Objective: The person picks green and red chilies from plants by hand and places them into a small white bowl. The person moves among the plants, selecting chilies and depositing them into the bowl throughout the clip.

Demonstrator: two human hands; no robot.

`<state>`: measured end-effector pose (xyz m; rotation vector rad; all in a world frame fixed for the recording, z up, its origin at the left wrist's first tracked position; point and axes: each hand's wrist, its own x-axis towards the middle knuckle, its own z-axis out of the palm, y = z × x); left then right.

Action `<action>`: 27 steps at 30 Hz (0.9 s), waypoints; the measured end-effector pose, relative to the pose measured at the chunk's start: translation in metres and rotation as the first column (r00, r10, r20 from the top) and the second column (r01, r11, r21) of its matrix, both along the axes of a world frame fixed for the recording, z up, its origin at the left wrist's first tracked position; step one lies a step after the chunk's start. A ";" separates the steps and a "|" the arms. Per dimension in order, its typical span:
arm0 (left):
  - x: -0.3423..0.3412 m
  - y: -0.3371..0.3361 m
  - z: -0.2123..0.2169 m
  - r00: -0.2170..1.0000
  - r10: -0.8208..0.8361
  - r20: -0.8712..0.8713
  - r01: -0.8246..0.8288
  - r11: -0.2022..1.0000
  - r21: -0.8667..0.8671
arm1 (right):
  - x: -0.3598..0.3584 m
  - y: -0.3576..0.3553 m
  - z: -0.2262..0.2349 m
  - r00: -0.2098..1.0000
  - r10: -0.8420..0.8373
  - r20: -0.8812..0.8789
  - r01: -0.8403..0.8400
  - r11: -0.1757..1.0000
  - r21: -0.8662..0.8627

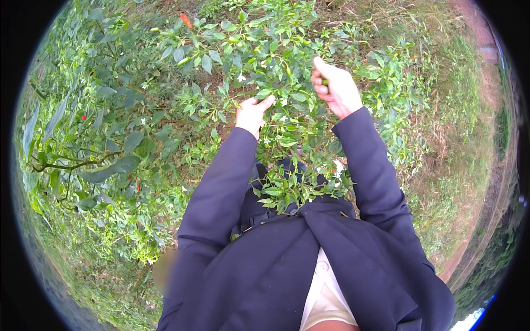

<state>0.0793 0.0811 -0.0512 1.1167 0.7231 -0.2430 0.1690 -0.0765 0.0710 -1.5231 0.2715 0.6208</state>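
A leafy chilli plant [270,60] with small white flowers spreads in front of me. My right hand [338,92] is closed at the right side of the plant, thumb up, and a bit of a green chilli [324,82] shows between its fingers. Lower and to the left, my left hand [252,116] reaches into the leaves with its thumb and a finger apart; the other fingers are partly hidden by foliage. Between and above the hands hangs another green chilli [288,70]. Farther left, a red chilli [186,21] stands out near the top.
Close to my waist, more leafy stems [290,187] rise against my dark jacket [265,270]. Dense plants with large leaves [113,168] and red spots of fruit fill the left. Dry grass [455,138] and a bare dirt strip [469,237] lie to the right.
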 end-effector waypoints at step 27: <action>-0.037 -0.012 -0.037 0.965 -0.259 0.045 0.158 0.707 0.689 | 0.005 0.036 0.047 0.970 -0.025 0.242 -0.097 0.874 0.477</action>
